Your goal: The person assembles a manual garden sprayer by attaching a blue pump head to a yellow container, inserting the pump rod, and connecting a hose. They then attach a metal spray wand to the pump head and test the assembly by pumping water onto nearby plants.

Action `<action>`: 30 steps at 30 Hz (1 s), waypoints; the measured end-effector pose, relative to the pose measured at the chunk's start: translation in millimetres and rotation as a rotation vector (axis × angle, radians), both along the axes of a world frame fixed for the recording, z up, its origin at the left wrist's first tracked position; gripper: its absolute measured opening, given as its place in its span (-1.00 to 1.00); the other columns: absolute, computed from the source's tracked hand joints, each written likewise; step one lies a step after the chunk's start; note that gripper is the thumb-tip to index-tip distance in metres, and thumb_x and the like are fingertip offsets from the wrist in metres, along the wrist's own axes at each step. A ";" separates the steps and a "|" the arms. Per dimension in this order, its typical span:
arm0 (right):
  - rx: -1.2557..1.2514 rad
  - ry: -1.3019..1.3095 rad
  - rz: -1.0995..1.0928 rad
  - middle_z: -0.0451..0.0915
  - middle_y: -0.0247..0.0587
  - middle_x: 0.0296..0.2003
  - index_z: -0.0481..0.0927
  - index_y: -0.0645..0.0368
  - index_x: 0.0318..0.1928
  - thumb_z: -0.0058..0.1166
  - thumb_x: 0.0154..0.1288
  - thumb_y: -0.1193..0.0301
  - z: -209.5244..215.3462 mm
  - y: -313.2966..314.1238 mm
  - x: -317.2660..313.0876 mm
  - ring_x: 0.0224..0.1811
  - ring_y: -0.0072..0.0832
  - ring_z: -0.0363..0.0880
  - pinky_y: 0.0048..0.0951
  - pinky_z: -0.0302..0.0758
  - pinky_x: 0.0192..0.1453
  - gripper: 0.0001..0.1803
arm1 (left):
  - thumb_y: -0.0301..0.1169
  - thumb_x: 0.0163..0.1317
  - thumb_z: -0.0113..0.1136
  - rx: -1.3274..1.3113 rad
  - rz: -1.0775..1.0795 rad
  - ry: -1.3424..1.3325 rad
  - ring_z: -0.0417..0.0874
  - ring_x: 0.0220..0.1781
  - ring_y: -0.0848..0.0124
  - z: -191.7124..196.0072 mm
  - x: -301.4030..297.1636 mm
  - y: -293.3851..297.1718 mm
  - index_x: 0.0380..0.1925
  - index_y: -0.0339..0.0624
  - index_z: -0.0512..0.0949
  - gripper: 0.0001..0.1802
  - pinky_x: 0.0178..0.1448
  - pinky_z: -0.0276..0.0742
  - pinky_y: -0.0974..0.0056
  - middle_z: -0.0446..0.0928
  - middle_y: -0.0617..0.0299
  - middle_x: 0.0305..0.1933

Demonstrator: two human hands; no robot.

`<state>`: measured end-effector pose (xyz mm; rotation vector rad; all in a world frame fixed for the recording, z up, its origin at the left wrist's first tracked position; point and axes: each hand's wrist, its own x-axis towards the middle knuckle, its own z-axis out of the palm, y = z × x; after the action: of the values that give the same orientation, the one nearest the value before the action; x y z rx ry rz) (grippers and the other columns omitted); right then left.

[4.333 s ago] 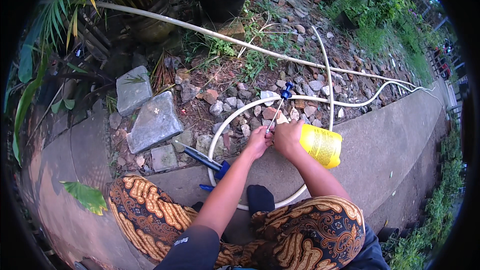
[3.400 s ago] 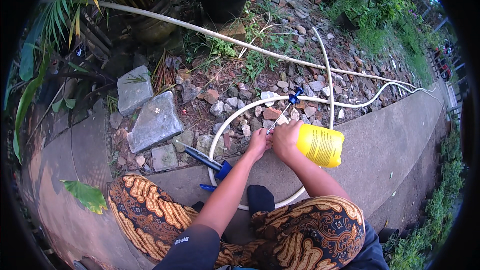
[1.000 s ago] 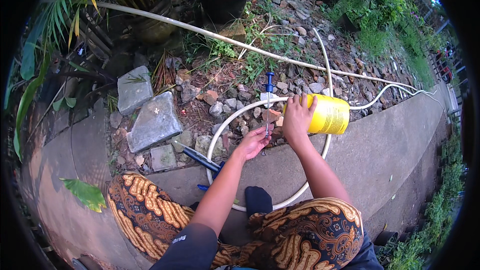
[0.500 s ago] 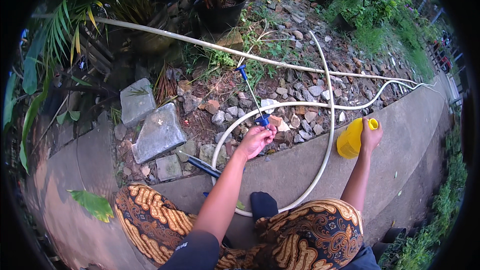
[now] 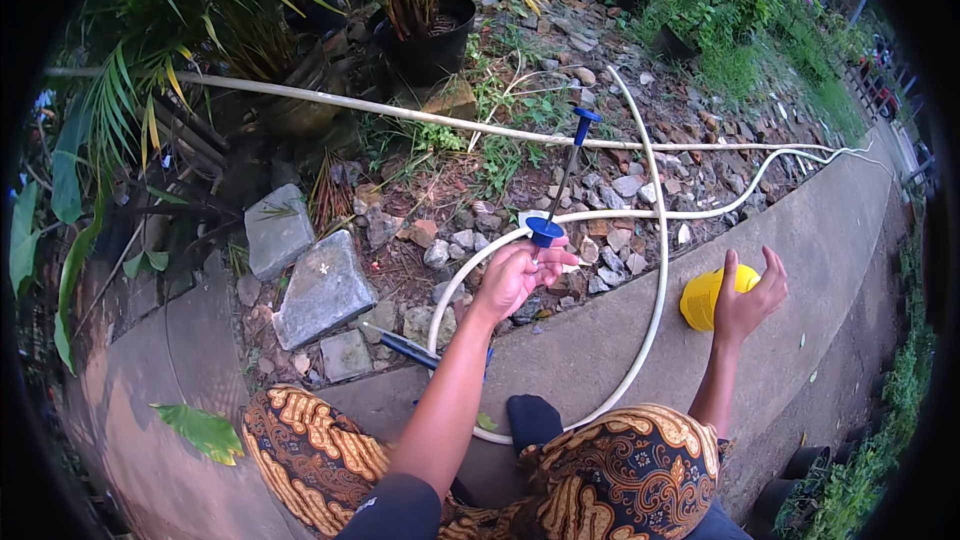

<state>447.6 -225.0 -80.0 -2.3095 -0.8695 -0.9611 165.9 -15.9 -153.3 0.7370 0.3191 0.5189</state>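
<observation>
My left hand (image 5: 515,275) is raised over the gravel and grips a blue pump plunger (image 5: 562,175) just under its round cap, with the thin rod and T-handle pointing up and away. My right hand (image 5: 752,298) is stretched out to the right. Its palm rests against a yellow container (image 5: 703,297) that stands on the concrete curb (image 5: 800,230), and its fingers are spread and lifted off the container.
A white hose (image 5: 655,270) loops from the gravel bed across the curb to my knees, which are wrapped in patterned cloth (image 5: 620,475). A dark blue-handled tool (image 5: 405,347) lies by flat grey stones (image 5: 320,285). Black plant pots (image 5: 430,30) stand beyond.
The plunger has come out of the yellow container and stays in my left hand. My right hand carried the container to the right, set it on the curb and opened its fingers.
</observation>
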 end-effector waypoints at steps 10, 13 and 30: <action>0.169 1.421 1.063 0.61 -0.20 0.01 0.53 0.27 0.15 0.39 0.31 0.31 -2.3 121.9 -127.6 -0.08 -0.56 0.61 -0.51 0.61 -0.14 -0.50 | -0.51 0.54 -0.17 0.239 0.013 0.245 0.69 -0.25 0.43 21.0 10.1 -14.6 0.15 -0.36 0.47 -0.69 -0.21 0.62 0.36 0.63 0.16 -0.21; 0.449 1.530 1.121 0.59 -0.27 -0.04 0.56 0.24 0.01 0.27 0.33 0.50 -9.9 117.7 -134.9 -0.07 -0.58 0.60 -0.49 0.60 -0.04 -0.73 | -0.57 0.46 0.05 0.393 0.002 0.343 0.66 -0.28 0.50 23.7 -5.6 -5.3 0.19 -0.37 0.48 -0.67 -0.18 0.59 0.38 0.65 0.21 -0.17; 0.201 1.032 1.387 0.56 -0.20 -0.19 0.57 0.22 -0.25 0.19 -0.04 0.61 -4.8 104.2 -146.5 -0.12 -0.42 0.56 -0.39 0.50 0.06 -0.75 | -0.49 0.50 0.07 0.544 0.241 0.250 0.64 -0.54 0.53 5.1 -4.8 -7.7 -0.09 -0.45 0.66 -0.76 -0.43 0.58 0.41 0.65 0.20 -0.46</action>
<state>301.1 -120.8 -84.8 -1.1383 -1.3472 0.6447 161.1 -23.6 -148.2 1.3058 0.5126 0.7563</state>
